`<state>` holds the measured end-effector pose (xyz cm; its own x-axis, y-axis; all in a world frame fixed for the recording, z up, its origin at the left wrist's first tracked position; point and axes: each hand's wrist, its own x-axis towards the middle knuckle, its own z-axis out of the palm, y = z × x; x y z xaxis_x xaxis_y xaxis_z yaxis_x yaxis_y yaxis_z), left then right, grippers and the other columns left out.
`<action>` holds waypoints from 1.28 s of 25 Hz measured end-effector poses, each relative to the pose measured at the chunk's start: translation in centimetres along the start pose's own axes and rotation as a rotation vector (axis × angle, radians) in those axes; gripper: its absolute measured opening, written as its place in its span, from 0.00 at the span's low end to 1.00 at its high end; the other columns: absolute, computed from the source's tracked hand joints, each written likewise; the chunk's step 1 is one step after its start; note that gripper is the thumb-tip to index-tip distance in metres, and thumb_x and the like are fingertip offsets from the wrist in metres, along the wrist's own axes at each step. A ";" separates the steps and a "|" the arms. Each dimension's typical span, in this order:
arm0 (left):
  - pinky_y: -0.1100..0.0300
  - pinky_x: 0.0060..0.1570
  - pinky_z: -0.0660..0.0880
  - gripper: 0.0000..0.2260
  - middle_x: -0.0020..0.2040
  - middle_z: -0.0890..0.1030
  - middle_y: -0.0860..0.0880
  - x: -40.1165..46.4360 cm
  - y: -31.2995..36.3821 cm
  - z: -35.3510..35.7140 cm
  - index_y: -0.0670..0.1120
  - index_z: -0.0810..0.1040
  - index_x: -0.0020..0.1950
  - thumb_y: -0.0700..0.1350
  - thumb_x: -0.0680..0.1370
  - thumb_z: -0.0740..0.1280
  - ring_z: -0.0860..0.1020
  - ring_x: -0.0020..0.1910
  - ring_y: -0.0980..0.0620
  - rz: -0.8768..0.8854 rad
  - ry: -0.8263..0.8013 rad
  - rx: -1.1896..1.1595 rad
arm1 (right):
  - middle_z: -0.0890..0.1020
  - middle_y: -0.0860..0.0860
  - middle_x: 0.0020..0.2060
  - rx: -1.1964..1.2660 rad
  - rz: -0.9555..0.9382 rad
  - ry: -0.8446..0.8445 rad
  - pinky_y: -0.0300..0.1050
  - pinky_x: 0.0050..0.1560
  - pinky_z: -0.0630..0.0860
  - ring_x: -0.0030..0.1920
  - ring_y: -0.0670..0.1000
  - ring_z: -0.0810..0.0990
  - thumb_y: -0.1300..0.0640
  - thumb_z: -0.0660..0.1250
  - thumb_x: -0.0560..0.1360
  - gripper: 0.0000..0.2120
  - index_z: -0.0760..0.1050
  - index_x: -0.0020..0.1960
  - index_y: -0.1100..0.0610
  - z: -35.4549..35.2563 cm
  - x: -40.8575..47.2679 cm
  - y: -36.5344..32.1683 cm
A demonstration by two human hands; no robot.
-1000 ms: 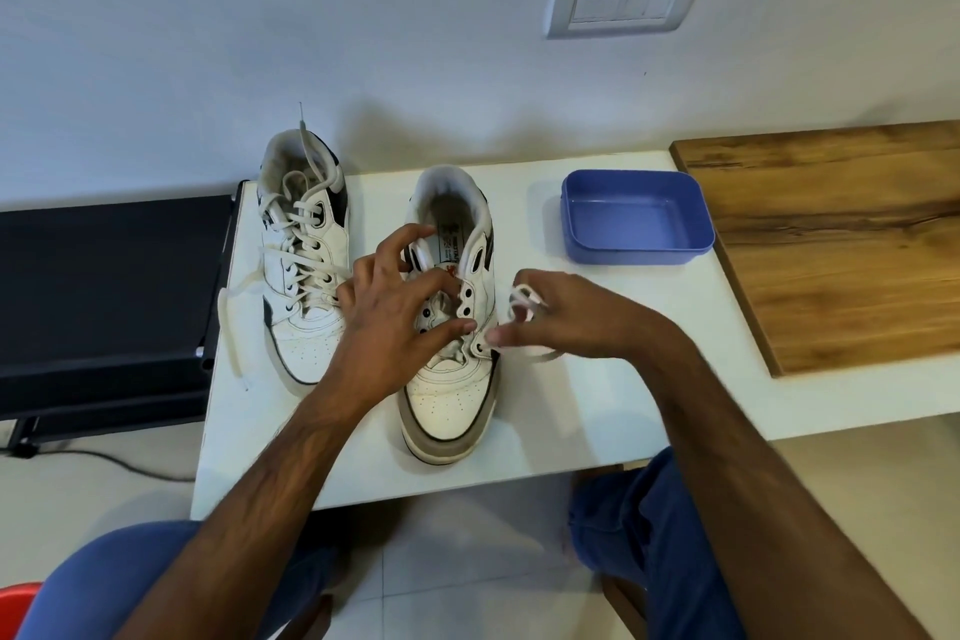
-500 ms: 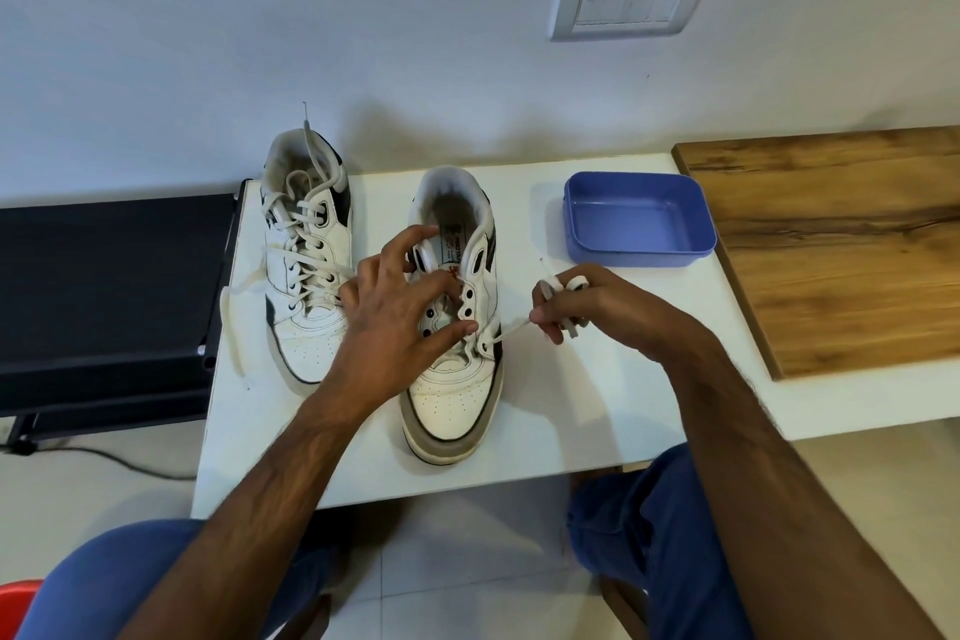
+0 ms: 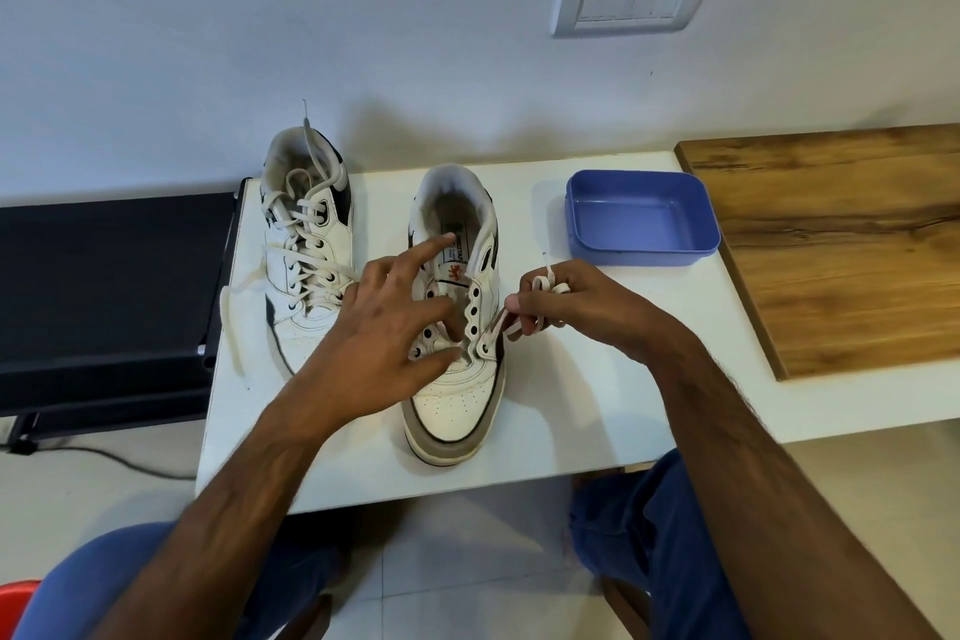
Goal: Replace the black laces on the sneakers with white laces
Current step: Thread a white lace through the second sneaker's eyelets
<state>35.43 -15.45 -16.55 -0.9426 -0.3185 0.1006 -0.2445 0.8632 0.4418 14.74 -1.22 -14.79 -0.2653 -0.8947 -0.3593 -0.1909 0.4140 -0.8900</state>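
Observation:
Two white sneakers stand on a small white table (image 3: 571, 411). The left sneaker (image 3: 306, 244) is laced throughout with a white lace, whose loose ends trail off to the left. The right sneaker (image 3: 457, 379) has most eyelets bare. My left hand (image 3: 384, 343) rests on its tongue and eyelet rows, fingers spread, index finger pointing into the opening. My right hand (image 3: 571, 307) grips a bunched white lace (image 3: 545, 283) just right of the shoe. One strand runs from my fingers down to a low eyelet on the shoe's right side.
An empty blue plastic tray (image 3: 641, 218) sits at the table's back right. A wooden board (image 3: 841, 244) lies to the right, and a black surface (image 3: 109, 276) adjoins the table on the left. A wall stands close behind. My knees are under the front edge.
My right hand drew the lace up and away from the shoe's right side, then came back a little closer with the lace bunched in it. My left index finger has straightened.

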 end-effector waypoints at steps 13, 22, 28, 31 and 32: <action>0.40 0.66 0.58 0.10 0.76 0.57 0.61 0.1 3.2 3.9 0.61 0.77 0.50 0.54 0.73 0.74 0.50 0.77 0.47 -0.253 0.102 -0.092 | 0.83 0.59 0.35 -0.037 -0.175 0.119 0.35 0.34 0.74 0.33 0.47 0.79 0.67 0.65 0.79 0.10 0.82 0.43 0.69 -0.2 -0.6 -1.0; 0.42 0.66 0.57 0.09 0.76 0.57 0.64 0.1 2.8 3.9 0.61 0.77 0.49 0.55 0.73 0.75 0.50 0.78 0.47 -0.244 0.102 -0.097 | 0.74 0.49 0.23 0.786 -0.569 0.067 0.44 0.35 0.65 0.26 0.47 0.69 0.60 0.64 0.71 0.15 0.65 0.28 0.51 -3.4 -2.3 -2.6; 0.42 0.67 0.60 0.10 0.76 0.59 0.61 0.0 2.0 4.0 0.61 0.77 0.52 0.57 0.74 0.74 0.52 0.77 0.46 -0.184 0.112 -0.083 | 0.71 0.48 0.22 1.161 -0.562 -0.080 0.42 0.32 0.61 0.25 0.46 0.60 0.59 0.68 0.74 0.19 0.61 0.30 0.52 -2.2 -1.7 -2.9; 0.42 0.66 0.67 0.17 0.76 0.63 0.56 -0.1 1.2 3.7 0.57 0.76 0.59 0.61 0.73 0.72 0.60 0.74 0.45 -0.090 0.163 -0.064 | 0.68 0.50 0.26 0.512 -0.226 0.165 0.41 0.34 0.68 0.27 0.46 0.66 0.54 0.67 0.80 0.16 0.69 0.35 0.54 -0.2 -0.7 -2.3; 0.44 0.67 0.67 0.20 0.77 0.62 0.54 -0.2 0.9 3.5 0.55 0.75 0.62 0.61 0.73 0.72 0.61 0.74 0.46 -0.063 0.174 -0.068 | 0.71 0.51 0.29 0.241 -0.136 0.163 0.41 0.35 0.69 0.29 0.46 0.69 0.51 0.68 0.80 0.14 0.71 0.38 0.54 0.5 -0.4 -1.9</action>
<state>34.62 -13.19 -19.28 -0.8710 -0.4389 0.2206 -0.2804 0.8129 0.5105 15.67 -1.72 -13.12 -0.4041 -0.8926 -0.1998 -0.0110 0.2231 -0.9747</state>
